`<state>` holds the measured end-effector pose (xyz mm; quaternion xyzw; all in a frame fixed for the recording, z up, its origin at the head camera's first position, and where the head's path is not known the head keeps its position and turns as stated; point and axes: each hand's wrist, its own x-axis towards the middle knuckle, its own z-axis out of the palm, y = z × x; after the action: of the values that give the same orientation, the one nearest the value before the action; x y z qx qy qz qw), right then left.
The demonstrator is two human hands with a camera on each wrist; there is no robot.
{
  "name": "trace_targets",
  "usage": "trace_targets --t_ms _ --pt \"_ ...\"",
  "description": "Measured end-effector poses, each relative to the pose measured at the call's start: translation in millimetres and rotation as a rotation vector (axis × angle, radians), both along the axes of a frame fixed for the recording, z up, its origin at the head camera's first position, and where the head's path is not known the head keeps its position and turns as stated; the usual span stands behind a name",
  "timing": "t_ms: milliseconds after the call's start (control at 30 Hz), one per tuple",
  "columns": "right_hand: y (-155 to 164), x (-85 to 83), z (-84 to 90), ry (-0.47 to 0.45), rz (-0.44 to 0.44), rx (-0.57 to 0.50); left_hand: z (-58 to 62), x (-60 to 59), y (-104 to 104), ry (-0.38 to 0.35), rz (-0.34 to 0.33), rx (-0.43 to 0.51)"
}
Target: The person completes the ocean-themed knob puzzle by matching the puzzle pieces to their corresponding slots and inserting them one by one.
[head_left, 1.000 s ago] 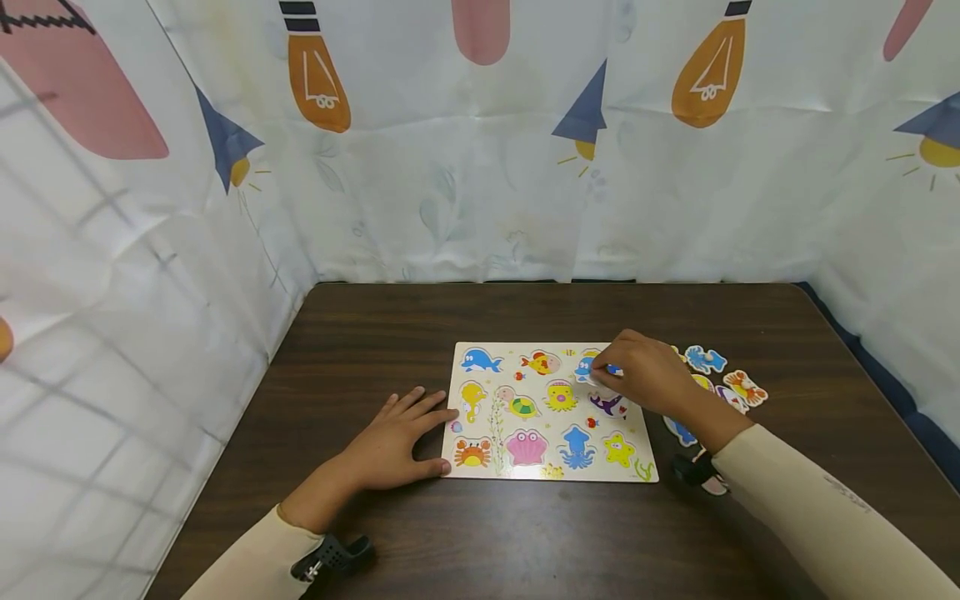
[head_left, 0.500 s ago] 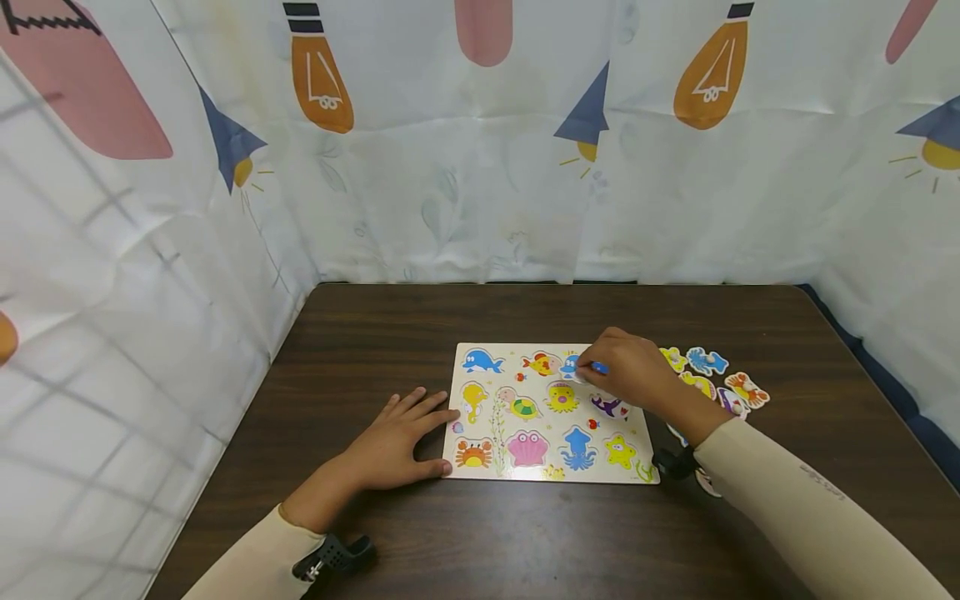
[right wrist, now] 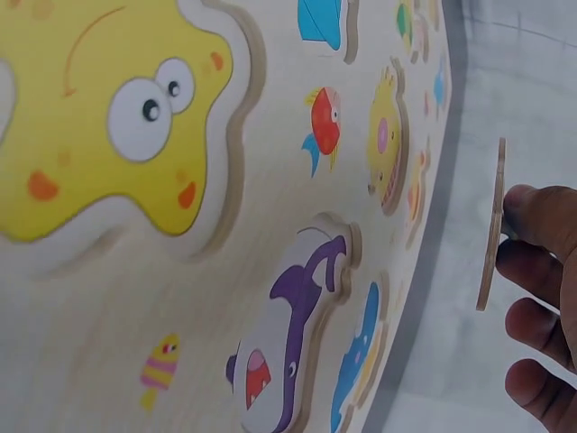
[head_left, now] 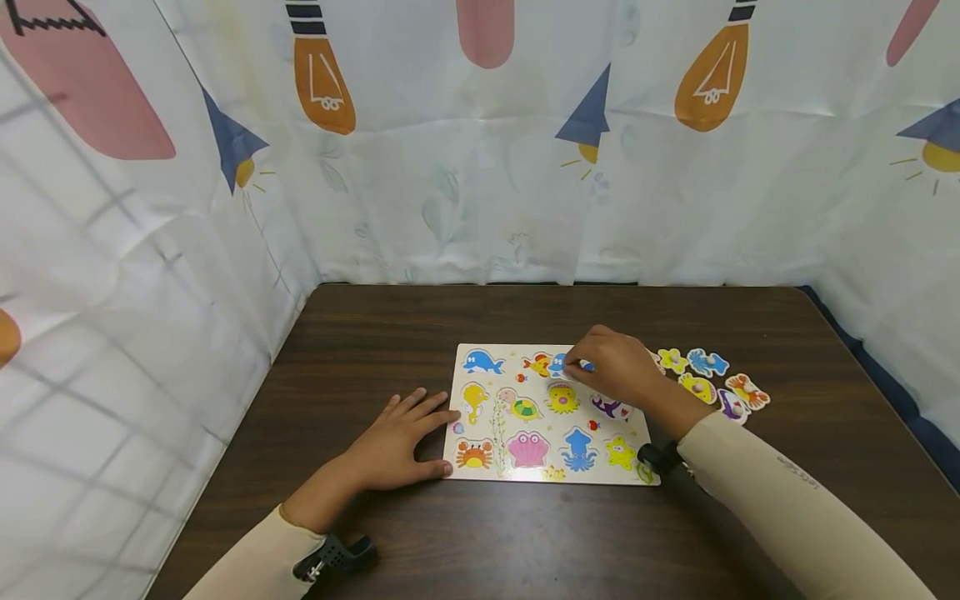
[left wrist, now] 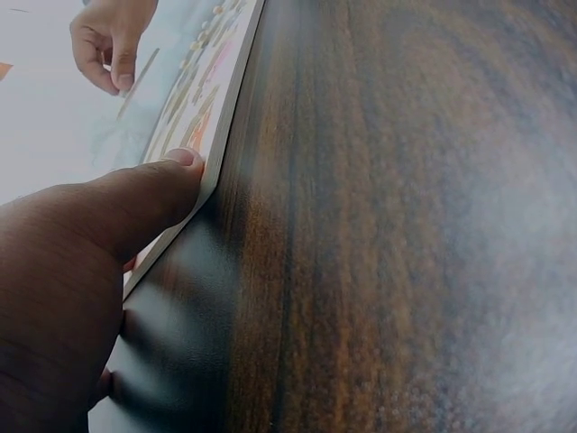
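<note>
Right hand (head_left: 613, 367) pinches a blue puzzle piece (head_left: 558, 364) — possibly a fish — above the puzzle board (head_left: 480, 454). Left hand (head_left: 390, 446) lies flat, fingers straight, touching the board's left edge.

Even, bright light fills the head view, with soft shadows under both arms on the table (head_left: 480, 317) and wide-angle bending at the edges. The left wrist view is dim, with a pale sheen on the wood. The right wrist view is bright, close and slightly soft.
</note>
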<state>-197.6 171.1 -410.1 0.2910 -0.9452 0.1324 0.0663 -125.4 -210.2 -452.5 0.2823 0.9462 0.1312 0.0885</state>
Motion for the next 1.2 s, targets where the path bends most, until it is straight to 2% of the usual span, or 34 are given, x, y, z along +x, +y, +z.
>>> trace_targets --t_ms 1200 --pt "-42.5 -25.7 -10.3 -0.039 -0.006 0.032 1.5 1.0 -0.6 -0.020 -0.003 0.022"
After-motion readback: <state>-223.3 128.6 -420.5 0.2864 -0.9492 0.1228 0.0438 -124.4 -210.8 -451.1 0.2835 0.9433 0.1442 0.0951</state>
